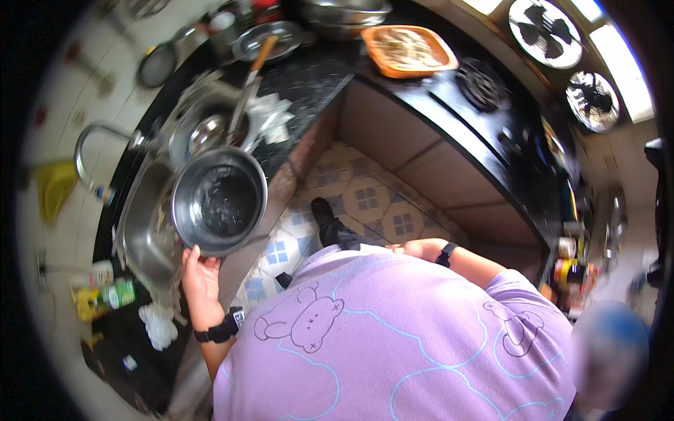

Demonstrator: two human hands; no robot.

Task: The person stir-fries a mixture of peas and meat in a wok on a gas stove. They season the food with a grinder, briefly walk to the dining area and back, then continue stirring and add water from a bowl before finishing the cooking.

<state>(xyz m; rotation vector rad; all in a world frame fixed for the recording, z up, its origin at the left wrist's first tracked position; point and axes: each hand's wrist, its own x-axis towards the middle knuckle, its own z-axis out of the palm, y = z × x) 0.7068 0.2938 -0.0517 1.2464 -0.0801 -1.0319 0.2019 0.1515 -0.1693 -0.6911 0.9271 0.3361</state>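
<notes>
My left hand [202,268] grips the near rim of a round steel bowl [220,202], thumb over the edge, and the bowl's inside looks wet. The bowl is over the edge between a steel sink basin [152,231] and the floor. My right hand [408,248] rests low at the front of the lilac shirt; its fingers are partly hidden and I cannot tell whether it holds anything. Beyond the bowl, a second basin [181,126] holds metal vessels, with a wooden-handled utensil [258,63] leaning across it.
A curved faucet [79,147] rises behind the sink. Crumpled plastic [271,118] lies on the black counter [310,79]. An orange basket [408,72] of pale food stands beside a gas stove [479,87]. A white cloth or bag [158,326] and a green packet [120,293] lie nearer.
</notes>
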